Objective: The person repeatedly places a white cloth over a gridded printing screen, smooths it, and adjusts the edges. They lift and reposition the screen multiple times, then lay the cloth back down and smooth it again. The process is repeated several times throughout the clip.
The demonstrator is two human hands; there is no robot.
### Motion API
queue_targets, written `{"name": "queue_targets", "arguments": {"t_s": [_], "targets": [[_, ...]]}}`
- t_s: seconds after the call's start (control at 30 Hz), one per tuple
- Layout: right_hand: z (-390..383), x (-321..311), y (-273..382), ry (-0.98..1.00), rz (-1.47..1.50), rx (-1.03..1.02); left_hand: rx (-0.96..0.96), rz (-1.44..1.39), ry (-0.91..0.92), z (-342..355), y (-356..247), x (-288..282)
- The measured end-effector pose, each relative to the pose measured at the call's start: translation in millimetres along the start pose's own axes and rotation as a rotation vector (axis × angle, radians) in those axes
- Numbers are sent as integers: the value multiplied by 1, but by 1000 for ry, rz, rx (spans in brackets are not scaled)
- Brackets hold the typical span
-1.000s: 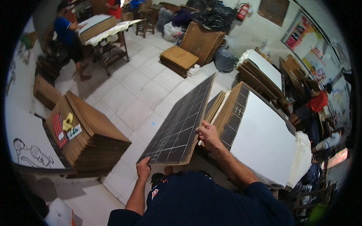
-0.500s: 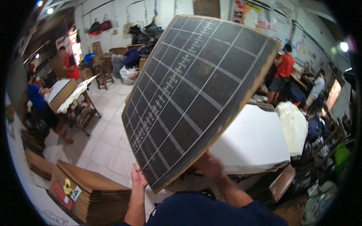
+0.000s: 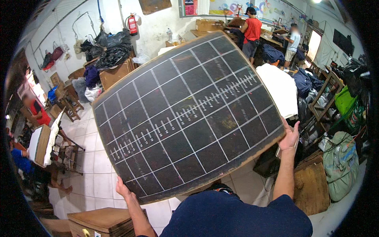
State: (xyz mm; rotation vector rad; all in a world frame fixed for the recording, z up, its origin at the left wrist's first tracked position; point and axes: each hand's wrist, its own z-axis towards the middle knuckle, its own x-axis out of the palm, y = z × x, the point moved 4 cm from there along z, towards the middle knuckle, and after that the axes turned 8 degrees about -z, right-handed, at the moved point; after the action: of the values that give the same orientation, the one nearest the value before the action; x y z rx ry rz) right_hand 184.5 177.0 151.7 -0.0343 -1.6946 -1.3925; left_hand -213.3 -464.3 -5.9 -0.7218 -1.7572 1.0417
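Note:
A large dark board (image 3: 189, 114) with rounded corners, a white grid and a row of tick marks fills the middle of the view. It is held up at a slant, its left end lower than its right. Gripping its lower left corner is my left hand (image 3: 125, 190), the thumb showing at the edge. My right hand (image 3: 290, 138) is on the lower right edge, thumb and some fingers sticking out past the rim. Both hands' remaining fingers are hidden behind the board. Its top edge reaches toward the far wall.
A stack of brown boards (image 3: 102, 219) stands at the lower left. Behind the board's right end lies white cloth (image 3: 278, 89). Bags, including a pale green sack (image 3: 341, 168), crowd the right side. Co-workers stand at the far right, one in a red shirt (image 3: 252, 29), and others at a left table.
The board has swung from a steep tilt to a broader, face-on slant. My right hand has moved from beneath it out to its right edge. The view has turned right.

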Motion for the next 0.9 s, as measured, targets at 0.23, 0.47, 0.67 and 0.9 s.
{"name": "queue_targets", "arguments": {"t_s": [0.23, 0.47, 0.67, 0.9], "targets": [[-19, -126, 53, -446, -971, 245, -55, 108, 231, -3, 32, 94], [58, -293, 78, -911, -995, 35, 19, 258, 363, -75, 109, 206], [91, -353, 115, -806, -1071, 112, -44, 397, 409, -109, 152, 246], [171, -403, 105, -852, -1114, 72, 55, 480, 319, -125, 169, 253]]}}
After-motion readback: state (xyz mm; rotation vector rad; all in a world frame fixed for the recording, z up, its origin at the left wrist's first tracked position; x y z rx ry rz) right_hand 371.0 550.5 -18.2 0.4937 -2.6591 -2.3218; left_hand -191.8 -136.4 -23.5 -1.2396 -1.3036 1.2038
